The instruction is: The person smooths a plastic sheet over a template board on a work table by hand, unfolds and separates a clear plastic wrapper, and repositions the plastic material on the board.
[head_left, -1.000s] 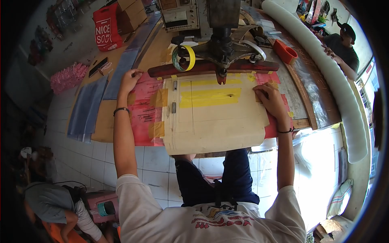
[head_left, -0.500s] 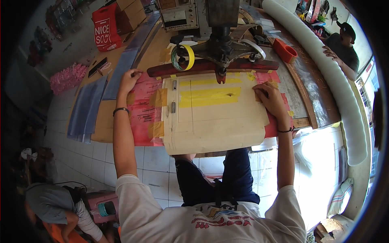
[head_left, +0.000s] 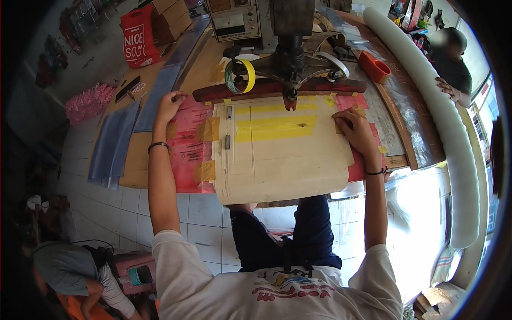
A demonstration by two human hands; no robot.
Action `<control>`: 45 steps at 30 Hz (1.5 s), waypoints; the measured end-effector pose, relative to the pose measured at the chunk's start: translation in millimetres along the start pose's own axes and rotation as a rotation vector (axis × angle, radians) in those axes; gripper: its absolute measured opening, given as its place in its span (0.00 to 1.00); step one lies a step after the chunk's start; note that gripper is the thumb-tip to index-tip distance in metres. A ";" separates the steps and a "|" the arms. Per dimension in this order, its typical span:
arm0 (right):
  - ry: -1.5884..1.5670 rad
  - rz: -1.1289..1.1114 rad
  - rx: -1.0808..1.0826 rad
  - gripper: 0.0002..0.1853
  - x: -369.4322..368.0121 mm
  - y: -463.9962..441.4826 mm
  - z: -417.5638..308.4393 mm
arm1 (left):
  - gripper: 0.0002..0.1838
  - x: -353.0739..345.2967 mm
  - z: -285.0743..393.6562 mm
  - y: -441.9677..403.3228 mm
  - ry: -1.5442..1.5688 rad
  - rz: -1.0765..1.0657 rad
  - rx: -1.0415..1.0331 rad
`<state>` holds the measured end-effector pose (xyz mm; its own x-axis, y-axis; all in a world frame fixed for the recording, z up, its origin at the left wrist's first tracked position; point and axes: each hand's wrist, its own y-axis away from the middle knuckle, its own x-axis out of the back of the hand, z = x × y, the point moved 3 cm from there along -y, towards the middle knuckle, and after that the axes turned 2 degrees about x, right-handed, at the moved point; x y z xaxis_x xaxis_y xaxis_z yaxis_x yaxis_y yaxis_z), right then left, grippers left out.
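Observation:
A cream sheet (head_left: 288,165) with ruled lines and yellow strips lies over a red sheet (head_left: 186,154) on the table, with tan tape at its sides. Its front edge droops over the table edge. Above its far end sits the dark red bar (head_left: 213,93) of a press head (head_left: 293,66). My left hand (head_left: 169,108) is at the red sheet's far left corner, fingers closed together near the bar's left end. On the cream sheet's right margin rests my right hand (head_left: 354,128), fingers curled in. What either set of fingertips pinches, if anything, is hidden.
Tape rolls (head_left: 246,77) hang on the press; a red tape dispenser (head_left: 374,66) stands right of it. Clear blue plastic strips (head_left: 114,141) and a phone (head_left: 128,89) lie left. A co-worker (head_left: 450,64) touches a long white roll (head_left: 426,80); another person (head_left: 69,266) bends at lower left.
The long white roll has shifted right and toward me, and the co-worker beside it has moved a hand along it. My hands and the sheets have stayed in place.

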<state>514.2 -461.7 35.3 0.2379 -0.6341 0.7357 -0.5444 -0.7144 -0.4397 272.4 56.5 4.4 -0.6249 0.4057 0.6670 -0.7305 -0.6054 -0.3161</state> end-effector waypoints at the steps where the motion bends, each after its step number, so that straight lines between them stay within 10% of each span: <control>1: -0.002 0.001 -0.003 0.09 -0.1 -0.2 -0.2 | 0.11 0.1 -0.2 0.0 0.003 0.000 0.001; 45: 0.015 0.024 0.044 0.08 0.5 2.5 2.8 | 0.09 -0.7 -0.1 1.9 -0.026 0.025 0.020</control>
<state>515.2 -464.6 33.1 0.2131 -0.6472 0.7319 -0.5141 -0.7113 -0.4793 271.3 55.1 3.3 -0.6356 0.3721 0.6764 -0.7087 -0.6286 -0.3202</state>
